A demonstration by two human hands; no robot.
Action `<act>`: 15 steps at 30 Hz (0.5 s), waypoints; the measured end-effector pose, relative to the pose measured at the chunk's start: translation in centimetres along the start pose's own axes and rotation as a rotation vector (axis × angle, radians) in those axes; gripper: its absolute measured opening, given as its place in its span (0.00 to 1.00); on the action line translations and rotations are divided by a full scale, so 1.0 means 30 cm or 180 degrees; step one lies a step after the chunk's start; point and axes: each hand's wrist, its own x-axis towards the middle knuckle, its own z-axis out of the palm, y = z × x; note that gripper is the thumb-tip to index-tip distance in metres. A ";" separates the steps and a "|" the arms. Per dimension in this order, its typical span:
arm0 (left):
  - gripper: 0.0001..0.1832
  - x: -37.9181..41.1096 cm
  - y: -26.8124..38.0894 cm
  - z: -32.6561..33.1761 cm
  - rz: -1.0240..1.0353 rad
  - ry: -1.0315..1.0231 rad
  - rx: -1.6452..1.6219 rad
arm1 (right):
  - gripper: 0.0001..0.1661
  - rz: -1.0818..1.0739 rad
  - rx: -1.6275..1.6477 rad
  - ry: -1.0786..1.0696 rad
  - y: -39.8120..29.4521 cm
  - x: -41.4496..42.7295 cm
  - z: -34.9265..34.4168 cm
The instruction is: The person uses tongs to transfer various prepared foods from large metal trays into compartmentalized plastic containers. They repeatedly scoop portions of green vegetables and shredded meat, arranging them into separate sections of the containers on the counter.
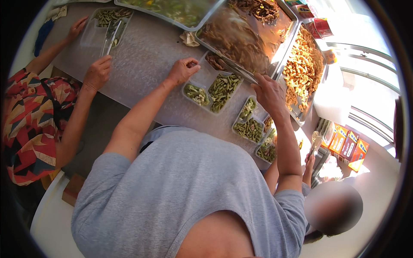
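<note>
My right hand [271,93] grips a pair of metal tongs [240,71]. The tongs reach over a clear plastic compartment meal box, next to the rim of a large metal tray [284,45] of brown shredded food. In the box, cut green beans [224,92] fill one compartment and pale green vegetable pieces [196,94] another. A third compartment contains brown shreds [216,63], partly covered by the tongs. Beside the box's left edge is my left hand [182,71], its fingers curled; whether they pinch the rim is unclear.
Two filled boxes [248,129] [267,150] stand to the right. A tray of fried pieces [303,71] lies beyond, and a steaming vegetable tray [171,11] at the back. At left, a co-worker's hand [98,72] holds tongs over another box [92,37]. Another person works at right.
</note>
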 end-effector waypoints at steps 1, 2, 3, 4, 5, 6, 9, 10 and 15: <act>0.16 0.004 -0.005 0.002 0.0033 -0.0009 -0.0005 | 0.15 0.0057 -0.0045 0.0022 -0.007 0.003 0.003; 0.16 0.006 -0.010 0.003 0.0064 -0.0016 -0.0011 | 0.15 0.0013 -0.0106 -0.0042 0.015 -0.002 0.041; 0.16 0.006 -0.002 -0.003 0.0020 -0.0087 -0.0024 | 0.15 0.0041 -0.0088 -0.0031 0.017 -0.011 0.048; 0.16 0.003 0.007 -0.010 -0.0026 -0.0156 -0.0037 | 0.15 0.0067 -0.0070 -0.0020 0.016 -0.027 0.052; 0.16 0.003 0.014 -0.013 -0.0071 -0.0224 -0.0050 | 0.15 0.0093 -0.0052 -0.0008 0.016 -0.035 0.054; 0.16 -0.001 0.012 -0.012 -0.0049 -0.0186 -0.0075 | 0.15 0.0109 -0.0038 0.0020 0.012 -0.038 0.050; 0.16 -0.001 0.009 -0.010 -0.0006 -0.0134 -0.0078 | 0.16 0.0088 0.0029 0.0118 -0.003 -0.042 0.037; 0.16 0.001 0.003 -0.012 -0.0008 -0.0158 -0.0031 | 0.17 0.0034 0.0068 0.0160 -0.011 -0.039 0.049; 0.17 -0.013 0.005 -0.003 0.0029 -0.0087 0.0034 | 0.22 0.0193 0.0253 0.0146 0.012 -0.029 0.042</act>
